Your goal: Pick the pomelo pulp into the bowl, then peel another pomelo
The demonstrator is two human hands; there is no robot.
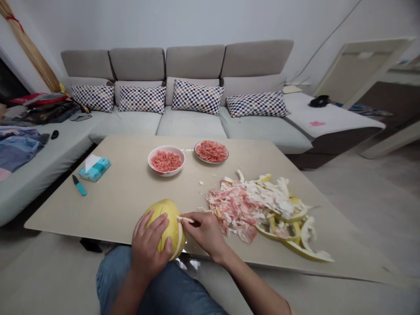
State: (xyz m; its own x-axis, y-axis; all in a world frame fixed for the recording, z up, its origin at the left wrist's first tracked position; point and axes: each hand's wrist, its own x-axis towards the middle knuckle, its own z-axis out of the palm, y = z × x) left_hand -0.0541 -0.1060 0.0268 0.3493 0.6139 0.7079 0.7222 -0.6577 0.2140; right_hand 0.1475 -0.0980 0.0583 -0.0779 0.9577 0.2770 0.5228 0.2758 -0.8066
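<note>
A large yellow pomelo (167, 208) rests at the table's near edge, with cut lines in its rind and a pale strip bared on its right side. My left hand (149, 245) is wrapped around its left side, fingers spread over the top. At the upper right of the fruit, my right hand (205, 229) pinches a thin strip of pomelo peel (185, 218), its white pith showing. Just right of that hand lies a heap of pink membranes (231, 205), white pith and yellow rind pieces (295, 251).
Toward the back of the table (121, 192) stand a bowl (166, 173) and a plate (211, 162), both holding pink pomelo flesh. A tissue pack (100, 169) and a teal-handled knife (79, 187) lie at the left. Beyond is a grey sofa (190, 122) with checkered cushions.
</note>
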